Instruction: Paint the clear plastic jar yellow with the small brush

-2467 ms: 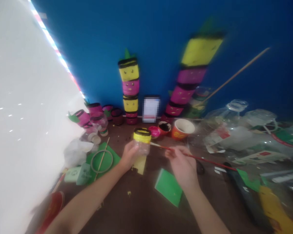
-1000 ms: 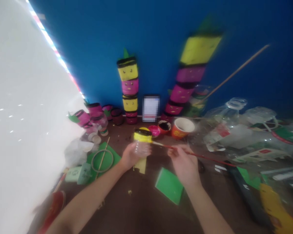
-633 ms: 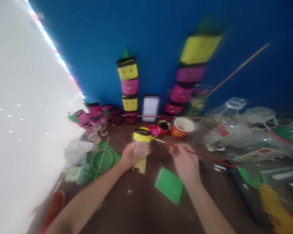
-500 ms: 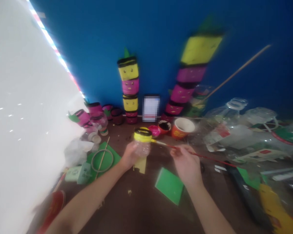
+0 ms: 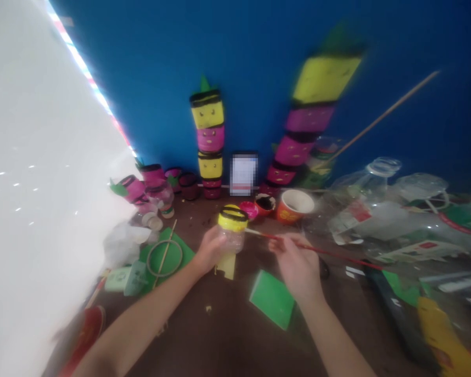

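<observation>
A clear plastic jar (image 5: 233,240) with yellow paint and a black line around its upper part is held upright in my left hand (image 5: 212,249), fingers closed round its lower left side. My right hand (image 5: 297,262) pinches a paintbrush (image 5: 270,236) with a long red handle. The brush tip points left and meets the right side of the jar's yellow band; whether it presses there is hard to tell. Just behind the jar stand a small pot of pink paint (image 5: 248,210) and a cup of dark paint (image 5: 265,205).
A white-and-orange paper cup (image 5: 296,207) stands behind my right hand. Painted stacked-jar towers (image 5: 211,141) lean at the blue wall. Clear plastic bottles (image 5: 380,199) crowd the right. A green card (image 5: 272,299) lies in front; a grey ring (image 5: 165,258) sits at left.
The jar has turned and shifted slightly right in my left hand. My right hand has moved a little left, with the brush still against the yellow band.
</observation>
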{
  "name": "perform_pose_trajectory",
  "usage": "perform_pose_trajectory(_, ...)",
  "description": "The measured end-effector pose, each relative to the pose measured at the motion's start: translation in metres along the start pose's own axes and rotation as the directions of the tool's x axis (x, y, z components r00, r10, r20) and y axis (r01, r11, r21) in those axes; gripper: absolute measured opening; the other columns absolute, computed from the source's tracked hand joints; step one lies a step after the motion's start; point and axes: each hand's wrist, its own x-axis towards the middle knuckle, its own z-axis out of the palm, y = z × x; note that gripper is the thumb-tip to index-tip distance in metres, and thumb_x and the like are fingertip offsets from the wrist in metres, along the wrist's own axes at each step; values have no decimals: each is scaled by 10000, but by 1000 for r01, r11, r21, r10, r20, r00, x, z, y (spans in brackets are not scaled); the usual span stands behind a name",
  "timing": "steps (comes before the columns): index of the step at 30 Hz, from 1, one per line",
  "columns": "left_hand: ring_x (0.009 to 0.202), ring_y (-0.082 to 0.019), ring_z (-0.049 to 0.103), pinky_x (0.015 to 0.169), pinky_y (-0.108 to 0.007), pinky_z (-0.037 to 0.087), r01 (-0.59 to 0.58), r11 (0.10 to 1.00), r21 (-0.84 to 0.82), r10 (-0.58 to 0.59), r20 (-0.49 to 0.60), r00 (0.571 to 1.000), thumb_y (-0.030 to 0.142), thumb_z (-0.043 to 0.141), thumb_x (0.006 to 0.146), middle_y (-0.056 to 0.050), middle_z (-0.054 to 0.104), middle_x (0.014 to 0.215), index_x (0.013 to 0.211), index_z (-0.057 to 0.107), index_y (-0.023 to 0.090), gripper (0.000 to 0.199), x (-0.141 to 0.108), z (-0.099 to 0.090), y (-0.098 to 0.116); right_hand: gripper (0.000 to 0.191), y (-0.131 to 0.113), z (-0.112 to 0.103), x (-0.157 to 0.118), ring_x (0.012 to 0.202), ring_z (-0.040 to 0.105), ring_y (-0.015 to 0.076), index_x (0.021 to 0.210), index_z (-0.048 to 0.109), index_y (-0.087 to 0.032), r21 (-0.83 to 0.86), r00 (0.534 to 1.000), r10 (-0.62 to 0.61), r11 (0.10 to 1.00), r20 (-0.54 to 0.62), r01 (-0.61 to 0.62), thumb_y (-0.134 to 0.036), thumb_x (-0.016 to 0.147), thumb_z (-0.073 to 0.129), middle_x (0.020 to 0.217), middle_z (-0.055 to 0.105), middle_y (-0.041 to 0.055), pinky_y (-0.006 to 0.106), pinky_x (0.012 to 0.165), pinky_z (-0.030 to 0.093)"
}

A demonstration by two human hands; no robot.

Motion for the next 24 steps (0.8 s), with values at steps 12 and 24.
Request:
perform_pose_trajectory(12,814,-197,631,797,-359,450,-46,999,0,46,-46,998,324,743,616,-62,680,897,998,618,162,433,1,1,0,143,-2,0,-2,606,607,115,697,654,-193,-32,999,-33,999,32,34,-315,664,723,672,638,12,254,585,508)
perform_pose_trajectory(24,809,-189,632,785,-342,457,-56,998,-11,55,-68,996,336,751,599,-55,681,885,971,621,168,429,1,5,1,139,-1,-5,3,597,611,106,685,655,-194,-8,998,-53,999,-28,53,-294,641,741,672,639,3,230,573,506)
